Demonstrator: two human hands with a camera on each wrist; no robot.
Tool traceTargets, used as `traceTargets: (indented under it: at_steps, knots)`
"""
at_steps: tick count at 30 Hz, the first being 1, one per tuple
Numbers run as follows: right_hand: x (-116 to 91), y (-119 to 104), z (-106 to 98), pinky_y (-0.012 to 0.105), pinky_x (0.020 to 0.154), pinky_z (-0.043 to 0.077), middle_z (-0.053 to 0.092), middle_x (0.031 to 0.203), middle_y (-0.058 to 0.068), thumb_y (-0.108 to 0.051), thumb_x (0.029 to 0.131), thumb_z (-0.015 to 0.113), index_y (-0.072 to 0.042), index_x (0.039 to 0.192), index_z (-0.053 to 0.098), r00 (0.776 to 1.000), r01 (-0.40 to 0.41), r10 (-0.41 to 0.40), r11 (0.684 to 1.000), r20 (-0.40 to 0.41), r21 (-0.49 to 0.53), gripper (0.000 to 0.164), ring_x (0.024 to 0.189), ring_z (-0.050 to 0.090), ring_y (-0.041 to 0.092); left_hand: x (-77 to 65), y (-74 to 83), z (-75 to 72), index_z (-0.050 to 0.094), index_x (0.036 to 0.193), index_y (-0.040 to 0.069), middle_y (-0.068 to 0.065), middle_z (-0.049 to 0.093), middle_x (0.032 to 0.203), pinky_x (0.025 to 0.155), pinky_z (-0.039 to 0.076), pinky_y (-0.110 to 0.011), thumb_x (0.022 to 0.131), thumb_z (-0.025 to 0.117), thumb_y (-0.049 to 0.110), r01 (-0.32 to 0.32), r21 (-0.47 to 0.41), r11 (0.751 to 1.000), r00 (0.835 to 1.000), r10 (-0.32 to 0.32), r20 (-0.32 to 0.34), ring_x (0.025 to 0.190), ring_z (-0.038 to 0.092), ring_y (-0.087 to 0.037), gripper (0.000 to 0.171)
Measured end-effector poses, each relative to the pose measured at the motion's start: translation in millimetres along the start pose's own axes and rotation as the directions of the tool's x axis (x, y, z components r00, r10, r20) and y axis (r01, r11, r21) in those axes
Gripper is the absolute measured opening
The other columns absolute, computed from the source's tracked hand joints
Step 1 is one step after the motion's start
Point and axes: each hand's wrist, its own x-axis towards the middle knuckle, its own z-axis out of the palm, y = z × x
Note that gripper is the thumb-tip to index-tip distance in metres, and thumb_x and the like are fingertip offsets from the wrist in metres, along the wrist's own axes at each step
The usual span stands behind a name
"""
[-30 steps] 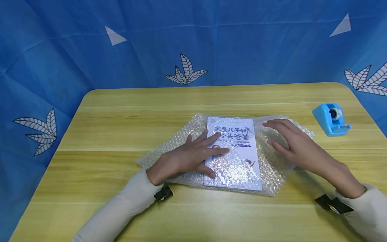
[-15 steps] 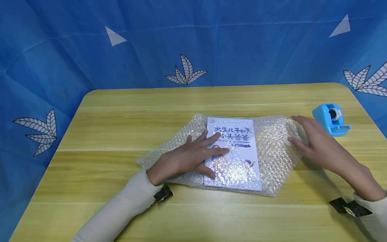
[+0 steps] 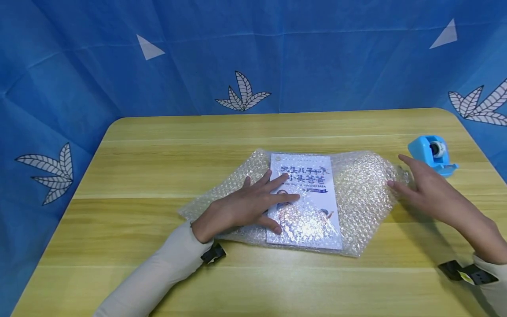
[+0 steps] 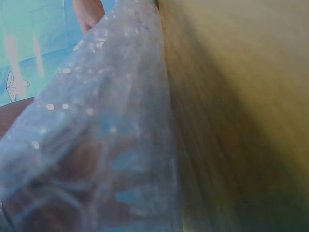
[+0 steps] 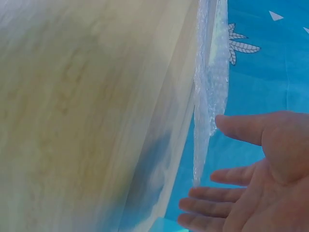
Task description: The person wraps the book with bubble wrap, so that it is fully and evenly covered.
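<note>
A white book (image 3: 306, 224) with Chinese lettering lies at mid-table, covered by clear bubble wrap (image 3: 362, 198) that spreads out on both sides of it. My left hand (image 3: 249, 202) rests on the wrapped book's left part, fingers spread. Over at the wrap's right end, my right hand (image 3: 431, 189) hovers with its fingers extended. In the right wrist view, that hand (image 5: 260, 179) has straight fingers and an outstretched thumb right by the wrap's edge (image 5: 217, 72). The left wrist view is mostly filled by bubble wrap (image 4: 120, 72), close to the camera.
A blue tape dispenser (image 3: 425, 152) with a roll in it stands at the right rear, just beyond my right hand. The wood-grain table (image 3: 158, 149) extends around the wrap. Behind it hangs a blue cloth (image 3: 317, 66) with white leaf prints.
My right hand has moved right, from over the bubble wrap beside the book to the wrap's right end. My left hand stays in place on the book.
</note>
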Motion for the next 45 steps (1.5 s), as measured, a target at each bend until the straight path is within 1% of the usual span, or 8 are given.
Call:
traceTargets:
  at_steps: [4,9,19,28,35,40,42,45]
  knots:
    - [0.2,0.6,-3.5,0.082,0.102,0.027,0.018,0.152,0.052,-0.022,0.11,0.054,0.02,0.156,0.011,0.999,-0.038,0.038,0.999,0.037,-0.012,0.076,0.136,0.022,0.071,-0.2,-0.5,0.3,0.037,0.163,0.031,-0.009,0.003,0.174,0.111,0.013,-0.081,0.091,0.072,0.049,-0.001,-0.006,1.0,1.0,0.001,-0.004,0.154,0.001,-0.049,0.082]
    - [-0.6,1.8,-3.8,0.082,0.098,0.034,0.03,0.145,0.053,-0.025,0.11,0.054,0.02,0.155,0.014,0.996,-0.065,0.067,0.997,0.059,-0.039,0.075,0.129,0.034,0.071,-0.4,-0.4,0.1,0.037,0.163,0.031,-0.009,0.003,0.174,0.111,0.013,-0.082,0.091,0.072,0.049,-0.001,-0.01,1.0,1.0,0.001,-0.003,0.154,0.0,-0.049,0.082]
    - [-2.0,4.8,-4.1,0.079,0.091,0.042,0.042,0.137,0.052,-0.023,0.109,0.056,0.02,0.151,0.028,0.999,-0.036,0.038,0.997,0.027,-0.068,0.066,0.121,0.046,0.069,0.4,0.0,0.9,0.037,0.163,0.032,-0.007,0.003,0.174,0.111,0.013,-0.082,0.091,0.073,0.05,0.006,-0.006,1.0,1.0,-0.006,-0.004,0.155,0.0,-0.048,0.083]
    - [-0.9,2.3,-8.7,0.064,0.076,0.058,0.057,0.12,0.047,-0.01,0.103,0.066,0.02,0.143,0.04,1.0,-0.013,0.012,0.998,-0.015,-0.055,0.056,0.104,0.062,0.064,0.0,0.7,-0.4,0.036,0.163,0.032,-0.007,0.001,0.174,0.112,0.012,-0.081,0.091,0.072,0.05,0.007,-0.004,1.0,1.0,-0.007,0.006,0.155,-0.001,-0.047,0.083]
    - [-1.3,-1.0,-15.4,0.05,0.06,0.06,0.06,0.117,0.045,-0.005,0.101,0.067,0.013,0.143,0.047,0.998,0.01,-0.013,0.999,-0.066,-0.048,0.049,0.091,0.069,0.056,-0.4,1.1,-1.2,0.037,0.163,0.031,-0.009,0.003,0.174,0.111,0.013,-0.082,0.091,0.073,0.049,0.002,-0.007,1.0,1.0,-0.002,-0.004,0.155,0.0,-0.048,0.082]
    - [-0.3,-5.2,-19.9,0.045,0.058,0.06,0.064,0.11,0.039,0.001,0.1,0.065,0.011,0.142,0.05,0.994,0.041,-0.041,0.999,-0.1,-0.008,0.046,0.087,0.071,0.052,-0.1,1.0,-0.5,0.036,0.163,0.031,-0.008,0.002,0.174,0.111,0.013,-0.082,0.092,0.071,0.051,0.002,0.005,1.0,1.0,-0.002,-0.003,0.155,0.0,-0.048,0.082]
    - [0.4,-8.2,-22.0,0.041,0.058,0.061,0.064,0.108,0.037,0.002,0.1,0.064,0.011,0.142,0.05,0.994,0.044,-0.042,0.999,-0.104,0.017,0.045,0.084,0.074,0.043,0.2,0.8,-0.3,0.036,0.163,0.032,-0.008,0.002,0.174,0.111,0.013,-0.081,0.092,0.071,0.052,0.004,0.006,1.0,1.0,-0.004,-0.001,0.155,0.0,-0.048,0.082]
    - [1.1,-14.2,-24.5,0.033,0.058,0.061,0.064,0.11,0.033,0.003,0.101,0.062,0.01,0.143,0.05,0.995,0.039,-0.032,0.997,-0.099,0.069,0.044,0.079,0.074,0.012,0.5,0.8,-0.4,0.035,0.163,0.032,-0.007,0.001,0.174,0.112,0.012,-0.081,0.092,0.071,0.051,0.01,0.001,1.0,1.0,-0.01,0.003,0.155,-0.001,-0.047,0.082]
